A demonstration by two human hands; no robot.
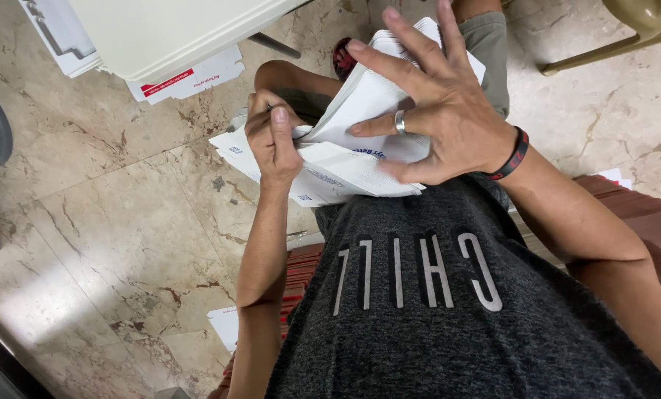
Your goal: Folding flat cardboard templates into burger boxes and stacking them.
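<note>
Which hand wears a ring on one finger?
The right hand, spread flat on the stack of white envelopes; the left hand is closed in a fist, no ring visible.

Beige marble floor (123, 244), white table (160, 33) top-left.

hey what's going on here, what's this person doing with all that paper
A seated person in a dark grey shirt is handling a stack of white paper envelopes resting on their lap. The right hand, wearing a silver ring and a dark wristband, lies spread flat across the top of the stack. The left hand pinches the stack's left edge, with what looks like a pen tip showing above the fingers. Below is a beige marble floor, with more white paper lying on it.
</note>
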